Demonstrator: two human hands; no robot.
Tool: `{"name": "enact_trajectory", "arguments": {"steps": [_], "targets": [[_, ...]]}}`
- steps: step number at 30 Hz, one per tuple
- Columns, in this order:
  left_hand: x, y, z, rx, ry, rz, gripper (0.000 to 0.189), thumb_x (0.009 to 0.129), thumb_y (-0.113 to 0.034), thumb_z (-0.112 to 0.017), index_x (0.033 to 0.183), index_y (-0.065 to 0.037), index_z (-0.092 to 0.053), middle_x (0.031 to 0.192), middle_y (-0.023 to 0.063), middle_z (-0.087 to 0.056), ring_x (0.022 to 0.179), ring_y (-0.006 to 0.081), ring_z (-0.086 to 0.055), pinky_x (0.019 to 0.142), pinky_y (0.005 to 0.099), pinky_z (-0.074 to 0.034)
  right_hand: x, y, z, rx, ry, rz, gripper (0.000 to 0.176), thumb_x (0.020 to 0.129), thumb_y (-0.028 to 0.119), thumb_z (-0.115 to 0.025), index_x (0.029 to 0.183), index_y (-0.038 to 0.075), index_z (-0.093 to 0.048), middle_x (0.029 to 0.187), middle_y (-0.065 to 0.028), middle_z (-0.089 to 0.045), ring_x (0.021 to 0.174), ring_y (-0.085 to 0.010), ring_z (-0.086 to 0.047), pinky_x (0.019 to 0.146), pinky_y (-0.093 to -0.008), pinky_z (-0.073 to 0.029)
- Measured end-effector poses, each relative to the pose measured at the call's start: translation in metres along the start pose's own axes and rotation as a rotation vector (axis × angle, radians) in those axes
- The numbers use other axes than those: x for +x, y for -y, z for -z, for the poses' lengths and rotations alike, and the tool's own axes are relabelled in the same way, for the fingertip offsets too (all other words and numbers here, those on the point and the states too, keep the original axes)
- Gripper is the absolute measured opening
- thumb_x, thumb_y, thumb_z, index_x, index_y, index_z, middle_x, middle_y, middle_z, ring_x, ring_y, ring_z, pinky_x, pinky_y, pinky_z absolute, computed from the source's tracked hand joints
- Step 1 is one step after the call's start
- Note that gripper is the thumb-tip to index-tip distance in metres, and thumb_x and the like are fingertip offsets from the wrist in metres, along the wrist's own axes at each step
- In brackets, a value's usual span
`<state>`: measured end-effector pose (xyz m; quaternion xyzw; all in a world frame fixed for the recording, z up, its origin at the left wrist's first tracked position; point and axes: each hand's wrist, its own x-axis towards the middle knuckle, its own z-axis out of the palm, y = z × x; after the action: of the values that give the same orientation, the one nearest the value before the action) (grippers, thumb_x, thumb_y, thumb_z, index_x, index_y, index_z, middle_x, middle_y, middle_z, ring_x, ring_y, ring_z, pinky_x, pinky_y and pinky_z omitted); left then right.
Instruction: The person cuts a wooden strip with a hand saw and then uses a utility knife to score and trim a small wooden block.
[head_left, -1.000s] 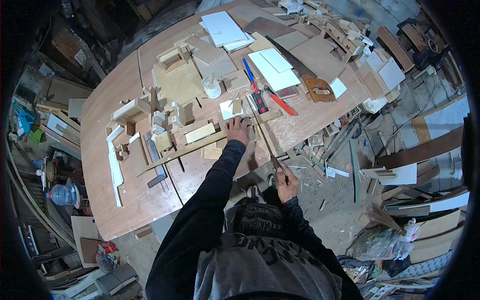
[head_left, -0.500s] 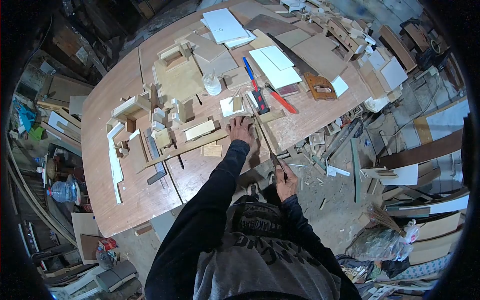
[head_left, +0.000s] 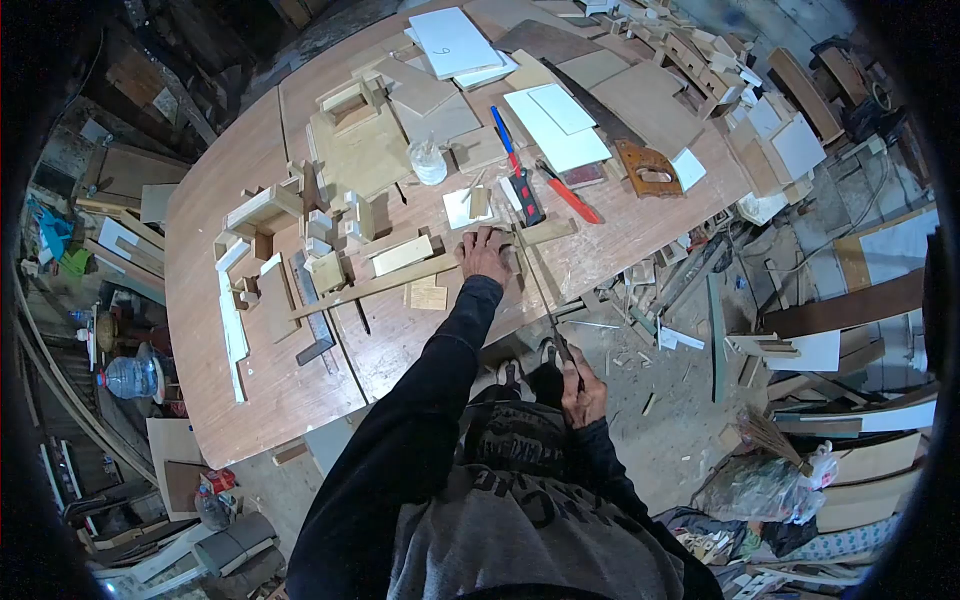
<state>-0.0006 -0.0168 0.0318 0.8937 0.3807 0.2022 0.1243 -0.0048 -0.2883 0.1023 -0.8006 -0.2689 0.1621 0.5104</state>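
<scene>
My left hand (head_left: 484, 256) presses down on a long wooden strip (head_left: 390, 284), fingers bent over it. The strip lies across the table near its front edge. My right hand (head_left: 584, 390) is closed around the handle of a handsaw, below the table's edge. The thin saw blade (head_left: 540, 280) slants up from that hand and crosses the strip just right of my left hand. Close by lie a short light wood block (head_left: 402, 256), a small wood piece (head_left: 427, 293) and a white square piece (head_left: 460, 208). The exact contact between the teeth and the wood is too small to tell.
On the table (head_left: 230, 420) lie a blue-and-red handled tool (head_left: 519, 175), red-handled pliers (head_left: 572, 200), a wooden-handled saw (head_left: 648, 168), a clear plastic cup (head_left: 428, 162), a metal square (head_left: 312, 322) and white boards (head_left: 560, 130). Wood scraps cover the floor on the right.
My right hand has drawn the handsaw back toward my body and slightly right. My left hand stays on the wooden strip; the whole view has shifted slightly.
</scene>
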Motion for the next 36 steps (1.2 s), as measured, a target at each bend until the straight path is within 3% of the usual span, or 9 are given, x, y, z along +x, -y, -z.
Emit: {"name": "enact_trajectory", "arguments": {"steps": [2, 9, 12, 17, 20, 27, 29, 36], "targets": [[0.003, 0.006, -0.002, -0.003, -0.034, -0.038, 0.036, 0.071, -0.021, -0.068, 0.106, -0.016, -0.061, 0.113, 0.0031, -0.050, 0.107, 0.0293, -0.041, 0.091, 0.0474, -0.030, -0.011, -0.001, 0.008, 0.035, 0.000, 0.026, 0.033, 0.093, 0.020, -0.052, 0.122, 0.006, -0.057, 0.101, -0.0230, -0.065, 0.094, -0.0250, -0.066, 0.077, -0.0321, -0.050], [0.002, 0.013, -0.003, 0.033, -0.019, -0.115, 0.036, 0.071, -0.021, -0.068, 0.106, -0.016, -0.061, 0.113, 0.0068, -0.049, 0.106, 0.0296, -0.042, 0.089, 0.0472, -0.032, -0.019, -0.004, 0.021, 0.105, 0.033, -0.004, 0.036, 0.093, 0.025, -0.054, 0.122, 0.004, -0.057, 0.106, -0.0191, -0.066, 0.100, -0.0229, -0.063, 0.083, -0.0311, -0.048], [0.002, 0.020, -0.006, 0.047, 0.016, -0.149, 0.034, 0.071, -0.019, -0.066, 0.104, -0.013, -0.061, 0.114, 0.0066, -0.048, 0.106, 0.0294, -0.042, 0.087, 0.0465, -0.033, -0.025, -0.004, 0.022, 0.157, 0.021, 0.111, 0.038, 0.093, 0.027, -0.054, 0.122, 0.003, -0.057, 0.107, -0.0170, -0.066, 0.099, -0.0228, -0.064, 0.084, -0.0309, -0.047], [0.007, 0.028, 0.001, -0.013, 0.035, -0.407, 0.023, 0.078, -0.016, -0.058, 0.100, -0.008, -0.061, 0.110, 0.0066, -0.053, 0.104, 0.0285, -0.046, 0.084, 0.0467, -0.038, -0.030, -0.002, 0.022, 0.139, -0.001, 0.013, 0.039, 0.094, 0.029, -0.054, 0.124, 0.003, -0.055, 0.106, -0.0162, -0.066, 0.095, -0.0208, -0.064, 0.083, -0.0300, -0.047], [0.012, 0.029, 0.004, 0.079, 0.030, -0.465, 0.022, 0.080, -0.017, -0.057, 0.099, -0.008, -0.062, 0.108, 0.0070, -0.055, 0.104, 0.0276, -0.048, 0.083, 0.0455, -0.040, -0.027, 0.008, 0.021, 0.105, -0.006, -0.011, 0.039, 0.094, 0.029, -0.053, 0.125, 0.004, -0.055, 0.105, -0.0152, -0.067, 0.094, -0.0197, -0.064, 0.082, -0.0299, -0.048], [0.012, 0.021, -0.004, 0.108, 0.078, -0.343, 0.022, 0.081, -0.020, -0.057, 0.100, -0.010, -0.060, 0.110, 0.0077, -0.053, 0.106, 0.0278, -0.047, 0.086, 0.0473, -0.039, -0.017, 0.024, 0.021, 0.047, 0.025, -0.061, 0.033, 0.094, 0.022, -0.050, 0.123, 0.007, -0.056, 0.104, -0.0195, -0.066, 0.096, -0.0252, -0.066, 0.080, -0.0319, -0.049], [0.009, 0.013, -0.004, 0.212, 0.006, -0.299, 0.022, 0.082, -0.021, -0.057, 0.102, -0.012, -0.060, 0.109, 0.0077, -0.053, 0.105, 0.0279, -0.047, 0.087, 0.0471, -0.038, -0.014, 0.026, 0.019, 0.073, 0.026, -0.020, 0.032, 0.094, 0.020, -0.048, 0.123, 0.007, -0.056, 0.104, -0.0213, -0.065, 0.096, -0.0280, -0.066, 0.079, -0.0325, -0.050], [0.007, 0.001, -0.006, 0.097, -0.057, -0.210, 0.019, 0.080, -0.019, -0.058, 0.097, -0.013, -0.060, 0.103, 0.0062, -0.053, 0.101, 0.0256, -0.048, 0.080, 0.0427, -0.036, -0.009, 0.030, 0.018, 0.104, 0.000, 0.002, 0.032, 0.094, 0.021, -0.049, 0.122, 0.007, -0.057, 0.103, -0.0211, -0.065, 0.093, -0.0248, -0.066, 0.077, -0.0318, -0.050]]}}
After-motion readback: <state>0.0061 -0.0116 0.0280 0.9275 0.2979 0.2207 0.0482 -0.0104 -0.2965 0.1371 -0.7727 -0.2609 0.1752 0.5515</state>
